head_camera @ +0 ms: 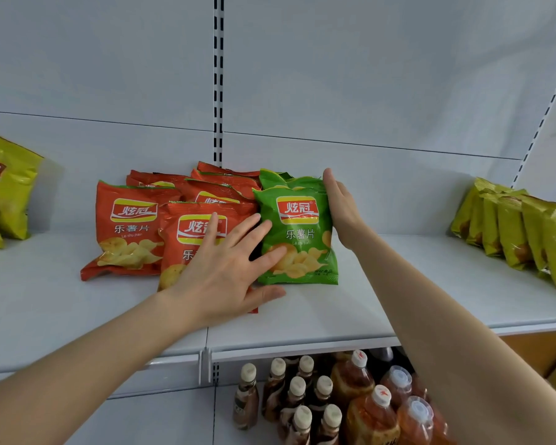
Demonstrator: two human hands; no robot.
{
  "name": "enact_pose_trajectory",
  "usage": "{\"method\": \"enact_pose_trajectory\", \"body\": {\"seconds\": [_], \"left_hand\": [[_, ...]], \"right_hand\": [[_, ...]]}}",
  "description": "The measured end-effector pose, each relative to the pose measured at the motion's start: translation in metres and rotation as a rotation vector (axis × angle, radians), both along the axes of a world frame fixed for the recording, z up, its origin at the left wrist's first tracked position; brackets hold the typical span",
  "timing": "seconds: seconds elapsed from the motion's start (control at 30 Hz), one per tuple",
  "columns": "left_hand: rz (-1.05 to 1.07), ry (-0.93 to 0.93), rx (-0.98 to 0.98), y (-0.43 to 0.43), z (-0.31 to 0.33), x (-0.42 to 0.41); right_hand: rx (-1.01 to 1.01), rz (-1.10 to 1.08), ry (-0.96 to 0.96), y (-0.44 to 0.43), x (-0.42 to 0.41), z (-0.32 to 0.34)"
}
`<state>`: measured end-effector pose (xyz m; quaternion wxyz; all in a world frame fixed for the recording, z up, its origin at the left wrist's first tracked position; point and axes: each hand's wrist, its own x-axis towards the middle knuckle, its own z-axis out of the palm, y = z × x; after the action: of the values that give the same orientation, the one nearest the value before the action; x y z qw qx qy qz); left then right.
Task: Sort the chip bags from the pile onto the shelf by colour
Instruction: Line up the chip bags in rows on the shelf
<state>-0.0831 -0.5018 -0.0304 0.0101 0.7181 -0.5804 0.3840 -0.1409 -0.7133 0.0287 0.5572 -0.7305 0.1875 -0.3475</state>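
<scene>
A green chip bag (297,239) stands on the shelf (398,300), touching the orange bags (126,232). The right grip (339,208) clasps its right edge; the left grip (219,274), released and flat, presses both colours. Let go carelessly, the green bag may topple among orange ones.

炫冠, seemingly 乐薯片, on green bag (297,239).
</scene>
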Motion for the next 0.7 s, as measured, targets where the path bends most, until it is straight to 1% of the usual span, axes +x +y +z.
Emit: {"method": "enact_pose_trajectory", "body": {"seconds": [0.17,0.37,0.53,0.7], "left_hand": [[-0.019,0.007,-0.038,0.002,0.001,-0.002],[-0.154,-0.043,-0.159,0.000,0.006,-0.013],[-0.311,-0.087,-0.257,-0.013,0.010,-0.039],[-0.448,-0.060,-0.252,-0.041,0.004,-0.069]], "right_hand": [[-0.010,-0.016,0.003,0.000,-0.004,0.000],[-0.086,-0.140,0.006,-0.007,-0.011,0.005],[-0.276,-0.276,-0.042,-0.016,-0.027,0.010],[-0.482,-0.369,-0.059,-0.019,-0.065,0.011]]}}
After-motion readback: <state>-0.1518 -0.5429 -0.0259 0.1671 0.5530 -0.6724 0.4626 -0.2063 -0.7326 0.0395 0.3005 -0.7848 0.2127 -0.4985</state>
